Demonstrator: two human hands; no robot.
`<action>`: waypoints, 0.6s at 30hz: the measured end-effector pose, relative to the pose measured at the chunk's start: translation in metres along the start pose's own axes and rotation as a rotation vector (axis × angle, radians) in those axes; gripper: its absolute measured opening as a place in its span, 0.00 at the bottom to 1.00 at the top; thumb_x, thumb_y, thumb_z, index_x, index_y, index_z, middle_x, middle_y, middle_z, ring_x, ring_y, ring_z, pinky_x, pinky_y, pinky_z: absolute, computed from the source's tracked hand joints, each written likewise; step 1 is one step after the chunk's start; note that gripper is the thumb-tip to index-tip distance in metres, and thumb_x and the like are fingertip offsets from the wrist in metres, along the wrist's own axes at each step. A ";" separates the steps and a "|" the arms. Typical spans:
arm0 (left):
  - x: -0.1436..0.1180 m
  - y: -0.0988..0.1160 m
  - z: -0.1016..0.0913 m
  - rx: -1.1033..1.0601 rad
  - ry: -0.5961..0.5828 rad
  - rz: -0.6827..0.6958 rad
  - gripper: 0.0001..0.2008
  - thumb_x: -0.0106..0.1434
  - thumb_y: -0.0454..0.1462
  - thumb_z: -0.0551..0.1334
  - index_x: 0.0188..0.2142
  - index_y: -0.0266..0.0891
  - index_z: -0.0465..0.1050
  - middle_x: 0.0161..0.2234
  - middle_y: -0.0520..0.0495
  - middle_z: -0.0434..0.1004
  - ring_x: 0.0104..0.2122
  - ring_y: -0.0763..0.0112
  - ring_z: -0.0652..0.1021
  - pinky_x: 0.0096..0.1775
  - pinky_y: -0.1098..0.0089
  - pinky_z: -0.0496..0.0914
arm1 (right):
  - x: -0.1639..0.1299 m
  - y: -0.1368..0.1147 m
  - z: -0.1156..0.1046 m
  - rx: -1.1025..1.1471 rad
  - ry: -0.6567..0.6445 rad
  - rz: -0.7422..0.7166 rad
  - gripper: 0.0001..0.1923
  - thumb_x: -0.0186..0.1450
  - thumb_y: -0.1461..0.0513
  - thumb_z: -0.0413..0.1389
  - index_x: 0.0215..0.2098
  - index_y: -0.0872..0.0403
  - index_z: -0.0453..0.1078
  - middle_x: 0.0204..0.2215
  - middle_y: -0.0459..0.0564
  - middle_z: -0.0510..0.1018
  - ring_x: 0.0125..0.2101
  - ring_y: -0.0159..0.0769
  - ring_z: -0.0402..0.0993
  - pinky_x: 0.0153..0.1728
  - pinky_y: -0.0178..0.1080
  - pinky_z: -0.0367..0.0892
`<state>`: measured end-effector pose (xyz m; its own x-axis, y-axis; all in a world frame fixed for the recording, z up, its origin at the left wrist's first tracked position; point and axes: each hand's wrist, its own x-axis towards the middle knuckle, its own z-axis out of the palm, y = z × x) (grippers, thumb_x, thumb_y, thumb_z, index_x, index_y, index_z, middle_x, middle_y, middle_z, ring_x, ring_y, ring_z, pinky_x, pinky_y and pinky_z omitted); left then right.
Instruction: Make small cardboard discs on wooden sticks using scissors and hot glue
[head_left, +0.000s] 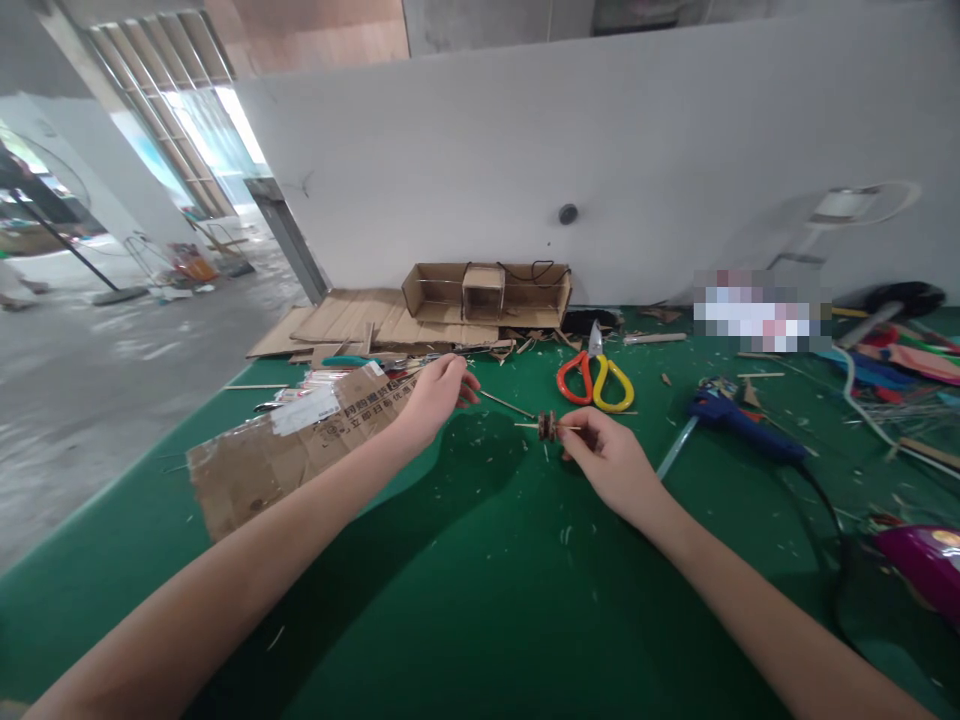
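Observation:
My right hand (604,455) pinches a thin wooden stick (526,426) that passes through a small brown spool of round discs (547,427). The spool is held just above the green tabletop. From it a thin, straight cord-like strand (508,404) runs up and left to the fingers of my left hand (441,395). Those fingers are curled together at the strand's end; their exact grip is partly hidden. Beyond my right hand lie scissors (596,375) with one red and one yellow handle, blades pointing away.
A printed cardboard sheet (262,470) lies under my left forearm. An open cardboard box (439,295) stands against the white partition (637,150). On the right are a blue glue gun (742,425), its black cable, a purple object (926,565) and coloured scraps (900,365).

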<state>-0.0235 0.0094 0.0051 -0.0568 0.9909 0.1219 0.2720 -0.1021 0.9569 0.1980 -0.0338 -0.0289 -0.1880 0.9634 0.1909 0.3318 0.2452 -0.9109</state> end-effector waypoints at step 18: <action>-0.043 0.021 0.019 0.338 -0.446 0.468 0.14 0.58 0.39 0.62 0.44 0.41 0.69 0.41 0.47 0.76 0.39 0.70 0.76 0.42 0.66 0.72 | -0.002 -0.003 -0.001 0.074 -0.043 -0.059 0.08 0.62 0.56 0.53 0.34 0.52 0.65 0.26 0.45 0.72 0.26 0.31 0.70 0.30 0.38 0.69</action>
<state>0.0035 -0.0339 0.0151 0.5153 0.7990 0.3099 0.4579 -0.5624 0.6885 0.1981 -0.0361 -0.0258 -0.2453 0.9417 0.2301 0.2506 0.2909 -0.9234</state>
